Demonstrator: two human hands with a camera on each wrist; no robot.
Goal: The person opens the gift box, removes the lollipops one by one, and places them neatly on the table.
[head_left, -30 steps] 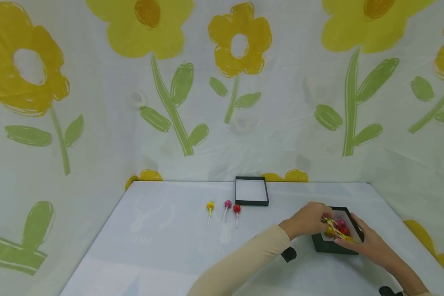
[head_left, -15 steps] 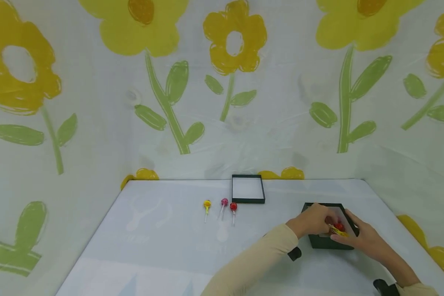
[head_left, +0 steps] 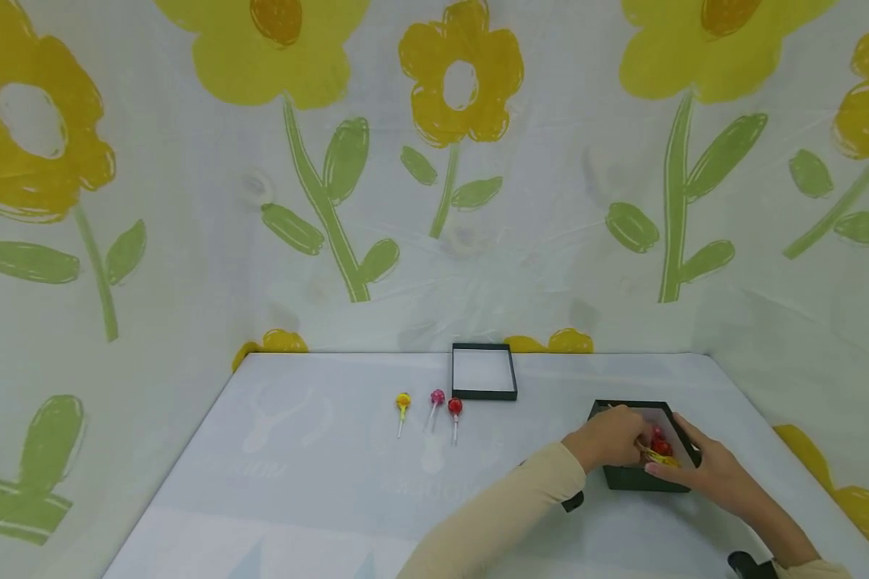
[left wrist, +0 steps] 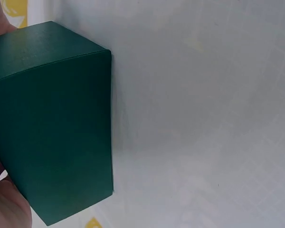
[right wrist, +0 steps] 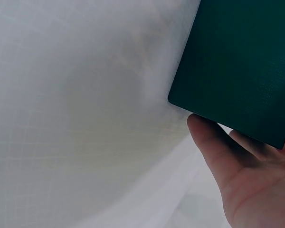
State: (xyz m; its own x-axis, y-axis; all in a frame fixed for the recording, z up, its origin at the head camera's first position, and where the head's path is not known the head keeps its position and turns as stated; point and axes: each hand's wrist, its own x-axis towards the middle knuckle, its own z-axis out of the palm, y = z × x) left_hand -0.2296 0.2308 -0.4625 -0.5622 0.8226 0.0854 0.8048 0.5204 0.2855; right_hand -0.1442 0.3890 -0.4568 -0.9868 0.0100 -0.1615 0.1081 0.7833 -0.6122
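Flowered cloth: printed blooms are lining the room behind and beside the white table [head_left: 297, 490], closing off its back edge [head_left: 536, 241].
Loose lollipops: a yellow lollipop [head_left: 403, 400], a pink lollipop [head_left: 437, 396] and a red lollipop [head_left: 455, 406] are lying side by side, sticks pointing nearer the person.
Shallow lid: its dark rim [head_left: 484, 395] is sitting near the back edge, just beside the red one.
Middle stretch: table top is showing between the lollipops and the box.
Left sleeve: beige cloth [head_left: 500, 511] is slanting across the near table.
Left hand: it [head_left: 611, 438] is arching over the left rim, covering part of the opening; its fingertips are hiding, so I cannot tell its grip.
Green box: it [head_left: 644, 480] is standing upright near the table's right side, wrapped sweets [head_left: 661, 445] showing inside.
Right hand: it [head_left: 720, 474] is gripping the box, thumb at the near rim, fingers along the right wall.
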